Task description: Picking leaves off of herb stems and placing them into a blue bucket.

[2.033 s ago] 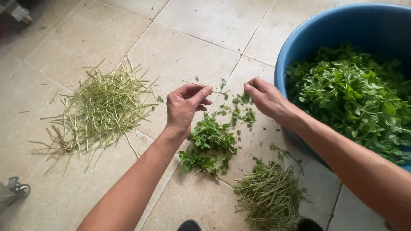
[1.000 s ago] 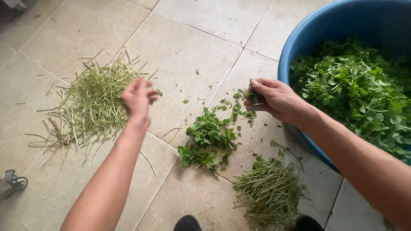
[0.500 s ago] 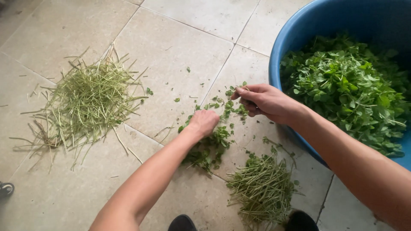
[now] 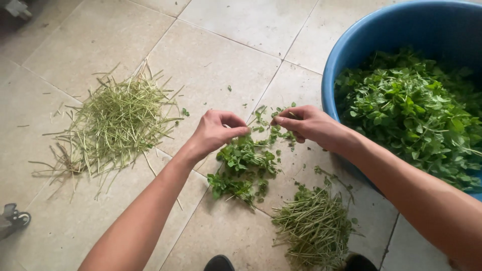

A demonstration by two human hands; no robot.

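My left hand (image 4: 216,133) and my right hand (image 4: 306,124) meet over a small heap of green leafy sprigs (image 4: 243,168) on the tiled floor. The right hand pinches a thin leafy sprig (image 4: 273,125) between thumb and fingers. The left hand's fingertips are closed at the sprig's other end, touching its leaves. A pile of bare pale-green stems (image 4: 115,123) lies to the left. A bundle of leafy stalks (image 4: 314,226) lies near my feet.
A big blue tub (image 4: 351,45) full of green leaves (image 4: 416,110) stands at the right, close to my right forearm. Loose leaf bits dot the beige tiles (image 4: 221,55). A small dark object (image 4: 12,218) sits at the left edge.
My left hand went out to the stem pile, then came back to the leafy heap and now meets the right hand. The right hand stayed in place holding greens.
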